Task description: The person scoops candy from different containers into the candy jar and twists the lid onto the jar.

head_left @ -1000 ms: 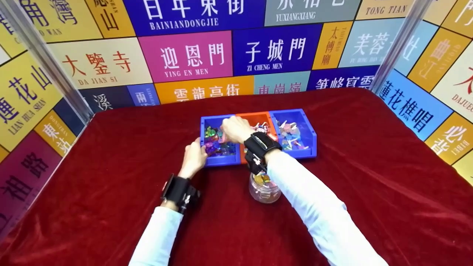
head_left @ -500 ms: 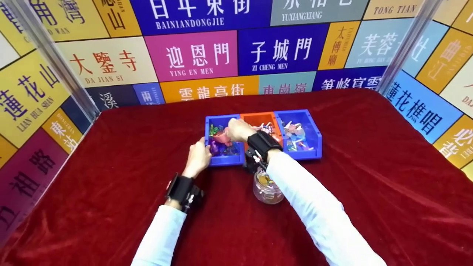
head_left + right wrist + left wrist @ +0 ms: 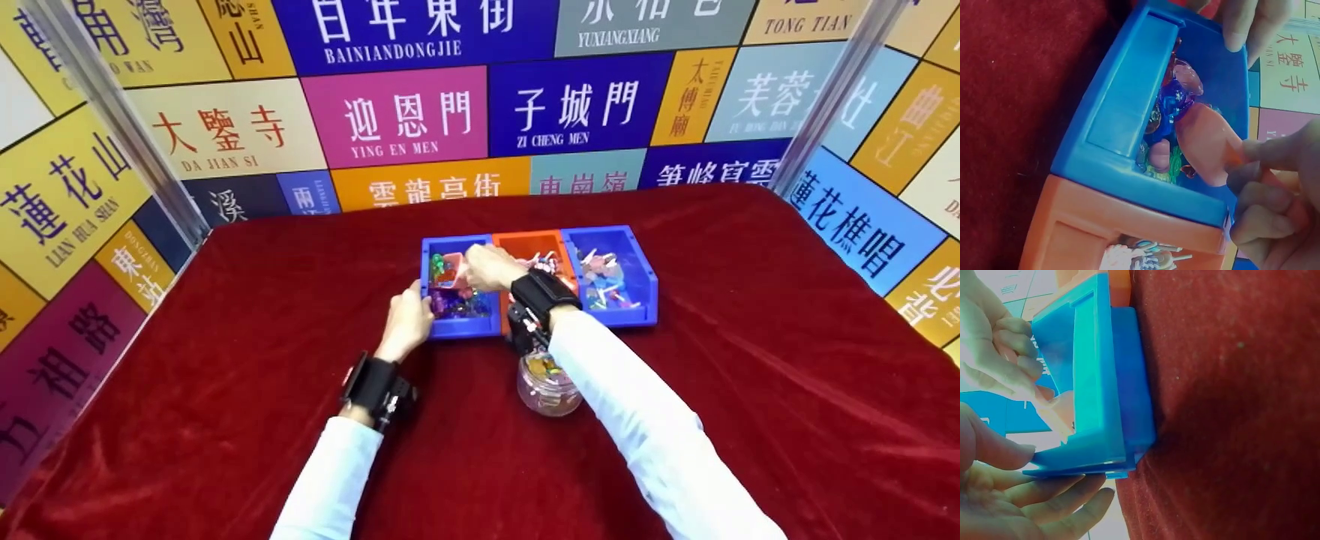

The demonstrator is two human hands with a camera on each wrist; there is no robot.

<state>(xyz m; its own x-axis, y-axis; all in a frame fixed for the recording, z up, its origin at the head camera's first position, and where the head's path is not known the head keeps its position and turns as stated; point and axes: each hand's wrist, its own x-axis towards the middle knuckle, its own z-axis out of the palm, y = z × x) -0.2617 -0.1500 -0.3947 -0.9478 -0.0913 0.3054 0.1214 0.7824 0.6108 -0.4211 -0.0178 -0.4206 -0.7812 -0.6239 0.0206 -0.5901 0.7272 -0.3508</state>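
My right hand (image 3: 491, 268) grips the handle of a pink scoop (image 3: 1204, 143), whose bowl sits inside the left blue bin (image 3: 461, 328) among shiny, colourful translucent beads or charms (image 3: 1174, 101). With its thumb over the rim and its fingers along the outside, my left hand (image 3: 407, 319) holds that bin's left side wall. In the head view the scoop's bowl (image 3: 448, 271) shows just left of my right fingers, its mouth tipped up with some pieces visible in it. The right hand and forearm cover part of the middle bin.
An orange bin (image 3: 525, 240) and a second blue bin (image 3: 639, 304) adjoin on the right, each with small mixed trinkets. In front stands a clear round jar (image 3: 550, 396) with colourful pieces, partly behind my right forearm. Red velvet cloth (image 3: 247, 360) covers the table; patterned panels rise behind.
My right hand has worked the scoop through the left bin and turned its bowl upward, making it more visible. My left hand keeps its hold on the bin. The head view has shifted slightly.
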